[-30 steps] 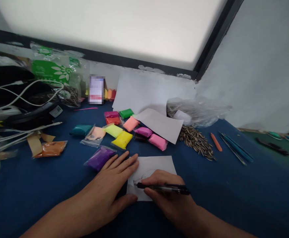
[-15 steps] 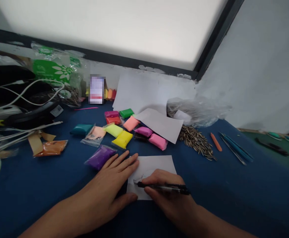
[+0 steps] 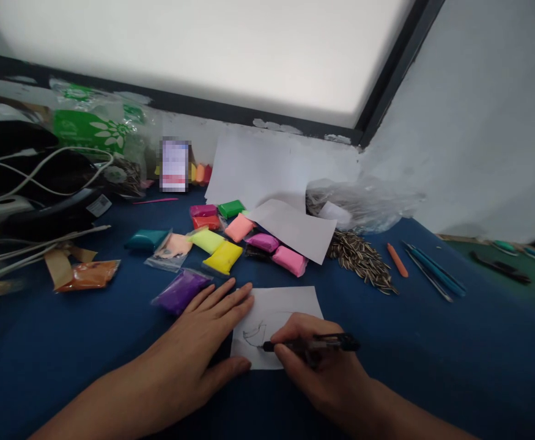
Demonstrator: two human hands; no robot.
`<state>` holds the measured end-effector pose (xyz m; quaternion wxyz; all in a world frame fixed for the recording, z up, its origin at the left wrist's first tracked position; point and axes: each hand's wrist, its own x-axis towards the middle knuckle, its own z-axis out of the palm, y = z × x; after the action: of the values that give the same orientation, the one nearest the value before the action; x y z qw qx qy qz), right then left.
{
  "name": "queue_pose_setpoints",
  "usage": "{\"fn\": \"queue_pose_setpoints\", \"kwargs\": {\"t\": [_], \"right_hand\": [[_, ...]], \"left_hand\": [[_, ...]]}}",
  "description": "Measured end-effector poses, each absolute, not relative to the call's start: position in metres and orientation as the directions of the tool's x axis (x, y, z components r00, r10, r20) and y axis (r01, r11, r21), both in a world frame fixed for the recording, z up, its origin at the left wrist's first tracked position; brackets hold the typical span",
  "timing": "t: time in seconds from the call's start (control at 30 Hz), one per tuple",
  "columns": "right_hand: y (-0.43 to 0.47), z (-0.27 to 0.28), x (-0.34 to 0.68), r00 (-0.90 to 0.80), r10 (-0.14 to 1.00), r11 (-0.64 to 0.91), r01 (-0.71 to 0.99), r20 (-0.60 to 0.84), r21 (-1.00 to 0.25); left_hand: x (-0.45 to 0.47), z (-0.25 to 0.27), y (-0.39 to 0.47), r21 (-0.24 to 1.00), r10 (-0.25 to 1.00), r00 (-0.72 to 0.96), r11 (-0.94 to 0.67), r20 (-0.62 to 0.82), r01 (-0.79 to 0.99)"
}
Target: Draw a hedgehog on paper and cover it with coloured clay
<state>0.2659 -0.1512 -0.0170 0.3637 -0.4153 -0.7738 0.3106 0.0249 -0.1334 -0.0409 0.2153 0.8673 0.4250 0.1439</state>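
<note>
My right hand grips a black pen, its tip touching a small sheet of white paper. Thin dark lines of a drawing show on the paper, just left of the pen tip; my right hand hides part of the sheet. My left hand lies flat with fingers stretched out, its fingertips and thumb at the paper's left edge. A purple clay packet sits right beside my left fingers.
Past the paper lie several coloured packets, among them a yellow one and a pink one. Striped sunflower seeds are heaped to the right, near an orange stick and blue tools. White cables run along the left.
The pen tip has moved slightly right and down on the paper, and more of the drawn line is visible. My left hand stays flat at the paper's edge.
</note>
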Motion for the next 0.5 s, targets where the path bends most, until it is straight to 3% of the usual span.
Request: {"fn": "queue_pose_setpoints", "kwargs": {"t": [0.17, 0.33, 0.5], "right_hand": [[-0.1511, -0.0174, 0.2669, -0.365, 0.865, 0.483, 0.428, 0.343, -0.764], [-0.1507, -0.0172, 0.2672, -0.352, 0.869, 0.479, 0.429, 0.347, -0.766], [-0.1496, -0.0179, 0.2685, -0.355, 0.877, 0.466, 0.458, 0.324, -0.757]], "left_hand": [[0.0237, -0.042, -0.1337, 0.486, 0.796, 0.6, -0.558, 0.083, 0.672], [0.0257, -0.0407, -0.1351, 0.455, 0.791, 0.611, -0.546, 0.006, 0.703], [0.0259, -0.0447, -0.137, 0.471, 0.82, 0.559, -0.546, 0.128, 0.693]]}}
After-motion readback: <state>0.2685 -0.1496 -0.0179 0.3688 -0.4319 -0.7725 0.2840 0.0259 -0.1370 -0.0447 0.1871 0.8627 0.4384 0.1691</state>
